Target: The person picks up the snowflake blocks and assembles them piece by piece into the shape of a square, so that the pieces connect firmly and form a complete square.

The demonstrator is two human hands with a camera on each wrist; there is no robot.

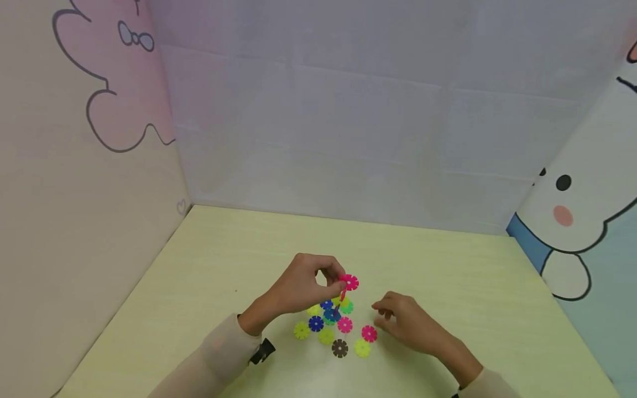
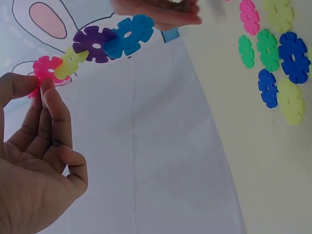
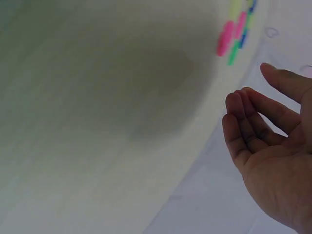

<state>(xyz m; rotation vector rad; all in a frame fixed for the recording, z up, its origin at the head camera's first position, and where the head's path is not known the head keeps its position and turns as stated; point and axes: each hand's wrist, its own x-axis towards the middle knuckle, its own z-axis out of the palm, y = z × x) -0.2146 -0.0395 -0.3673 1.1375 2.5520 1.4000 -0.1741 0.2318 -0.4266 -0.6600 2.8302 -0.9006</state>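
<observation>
My left hand (image 1: 311, 284) pinches a pink notched plastic disc (image 1: 351, 282) between thumb and fingertips, above the table. From it hangs a chain of interlocked snowflake discs: in the left wrist view a pink disc (image 2: 45, 68), a yellow disc (image 2: 71, 63), a purple disc (image 2: 95, 45) and a blue disc (image 2: 129, 35) follow in line. Fingertips hide part of the held end. To the right of the loose discs, my right hand (image 1: 410, 323) holds nothing, its fingers loosely bent and thumb apart in the right wrist view. A dark pink disc (image 1: 369, 334) lies nearest to it.
Several loose discs lie flat under and in front of the chain, among them a brown disc (image 1: 340, 348), a dark blue disc (image 1: 316, 323) and a yellow disc (image 1: 301, 330). The pale yellow table (image 1: 239, 243) meets fabric walls (image 1: 318, 127) at the back and sides.
</observation>
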